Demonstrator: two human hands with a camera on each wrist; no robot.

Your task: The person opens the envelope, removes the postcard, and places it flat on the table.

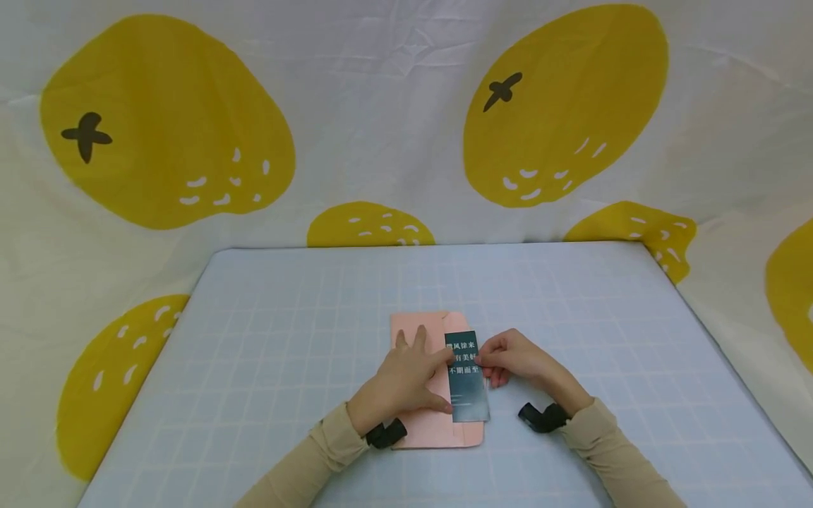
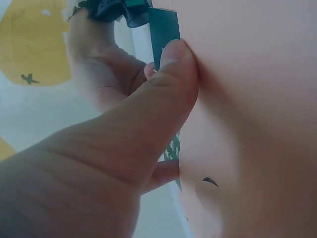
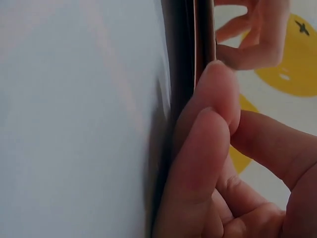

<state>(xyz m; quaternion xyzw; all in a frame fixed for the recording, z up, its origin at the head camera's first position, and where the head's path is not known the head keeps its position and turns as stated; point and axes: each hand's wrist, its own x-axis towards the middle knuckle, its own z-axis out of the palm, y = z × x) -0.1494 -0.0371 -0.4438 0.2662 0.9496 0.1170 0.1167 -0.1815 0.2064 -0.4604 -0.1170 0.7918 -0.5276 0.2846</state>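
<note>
A pink paper envelope (image 1: 438, 435) lies flat on the table, its flap side to the right. On its right part sits a dark green card (image 1: 468, 402) with white printed characters, slightly past the envelope's edge; a thin pale edge peeks out beneath. My left hand (image 1: 406, 381) spreads over the envelope, with index fingertip and thumb at the card's left side. In the left wrist view, the thumb presses the pink paper (image 2: 257, 99) beside the green card (image 2: 165, 27). My right hand (image 1: 516, 355) pinches the card's right edge; its fingertips (image 3: 200, 144) meet in the right wrist view.
The table (image 1: 286, 339) wears a pale blue checked cover. Behind it hangs a white cloth (image 1: 381, 106) with yellow fruit shapes. Black wrist devices (image 1: 543, 418) sit at both cuffs, close above the table.
</note>
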